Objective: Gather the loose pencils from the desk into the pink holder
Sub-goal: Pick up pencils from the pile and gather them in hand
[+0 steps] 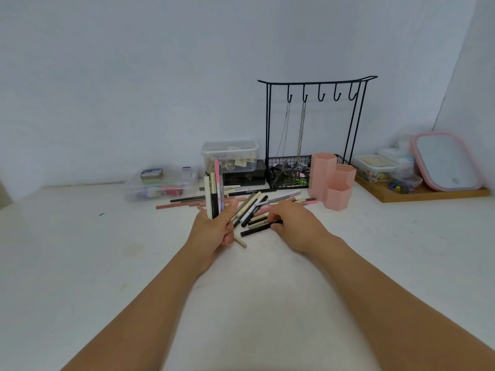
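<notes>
- Gathering under way: left hand (214, 231) gripping an upright bundle of pencils (214, 194), fingers curled tight around the lower ends, likely serving as a collecting fist so the other hand stays free to pick.
- Right hand (292, 223) reaching into the loose pile (254, 210) on the counter (107, 263), fingers bent down and pinching a black pencil (257, 229) at its right end; grip looking partial, not yet lifting.
- More pencils lying scattered far left of the pile, flat and crossing each other.
- Pink holder (332, 180) standing far right of the pile, just beside a black wire rack (308, 129), its compartments appearing empty; bundle probably being kept until full enough for one transfer.
</notes>
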The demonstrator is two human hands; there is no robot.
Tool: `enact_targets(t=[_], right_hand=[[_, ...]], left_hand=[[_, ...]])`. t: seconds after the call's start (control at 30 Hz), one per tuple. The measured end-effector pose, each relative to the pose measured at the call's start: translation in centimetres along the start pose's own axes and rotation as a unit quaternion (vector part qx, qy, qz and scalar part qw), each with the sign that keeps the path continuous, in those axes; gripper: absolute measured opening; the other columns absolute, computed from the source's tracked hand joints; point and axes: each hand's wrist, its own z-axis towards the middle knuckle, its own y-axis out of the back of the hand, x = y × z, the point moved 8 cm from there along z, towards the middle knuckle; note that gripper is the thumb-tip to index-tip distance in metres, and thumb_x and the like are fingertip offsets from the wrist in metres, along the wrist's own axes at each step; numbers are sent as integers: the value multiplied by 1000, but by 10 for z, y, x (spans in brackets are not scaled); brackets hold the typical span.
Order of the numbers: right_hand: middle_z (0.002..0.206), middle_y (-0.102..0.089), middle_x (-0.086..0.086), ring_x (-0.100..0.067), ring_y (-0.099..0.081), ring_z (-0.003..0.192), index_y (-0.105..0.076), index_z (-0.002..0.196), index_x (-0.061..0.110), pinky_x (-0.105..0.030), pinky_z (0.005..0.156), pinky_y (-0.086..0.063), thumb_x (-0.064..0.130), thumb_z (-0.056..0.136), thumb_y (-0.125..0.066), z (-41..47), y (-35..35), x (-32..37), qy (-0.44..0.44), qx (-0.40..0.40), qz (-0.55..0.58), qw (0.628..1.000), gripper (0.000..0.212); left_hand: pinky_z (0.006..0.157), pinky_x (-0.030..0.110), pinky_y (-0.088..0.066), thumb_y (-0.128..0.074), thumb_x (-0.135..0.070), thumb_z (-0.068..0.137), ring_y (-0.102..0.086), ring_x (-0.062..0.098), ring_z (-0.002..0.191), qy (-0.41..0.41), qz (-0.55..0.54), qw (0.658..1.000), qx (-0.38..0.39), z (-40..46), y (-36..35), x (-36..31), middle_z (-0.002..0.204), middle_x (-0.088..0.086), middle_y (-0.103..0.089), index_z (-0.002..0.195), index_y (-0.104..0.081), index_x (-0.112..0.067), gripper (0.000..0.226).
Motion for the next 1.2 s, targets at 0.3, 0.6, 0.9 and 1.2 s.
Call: enact_targets(t=[0.3,0.6,0.9,1.2], right_hand=[[105,-59,-1,-19,-56,89,-62,96,21,-38,80,-50,19,97,-57,1,-1,-3,-3,4,-7,1000,5],[76,-67,-10,-16,-64,63,-62,98,3,-25,59,-56,7,97,-60,-6,10,21,-59,-30,535,843,5],[72,-69,-9,-13,-66,63,-67,98,-1,-23,64,-58,1,90,-68,-12,1,39,-39,-4,633,773,8],[76,-70,0,-9,-60,68,-75,86,13,-19,59,-48,14,86,-76,-9,-7,35,-43,-25,532,845,2]], left_hand=[[41,24,-36,-66,-36,96,-33,16,41,5,22,1000,6,-7,-2,-4,47,1,-35,72,-49,-16,35],[46,27,-27,-69,-41,93,-24,16,46,15,19,999,23,-7,-7,-2,51,-1,-27,69,-47,-16,41],[43,24,-38,-91,-32,64,-40,12,45,-45,127,985,107,-12,-19,-4,56,0,-48,77,-60,-9,40],[48,28,-46,-77,-16,86,-52,21,49,-38,154,986,51,-7,-12,-1,56,9,-55,72,-63,-5,22]])
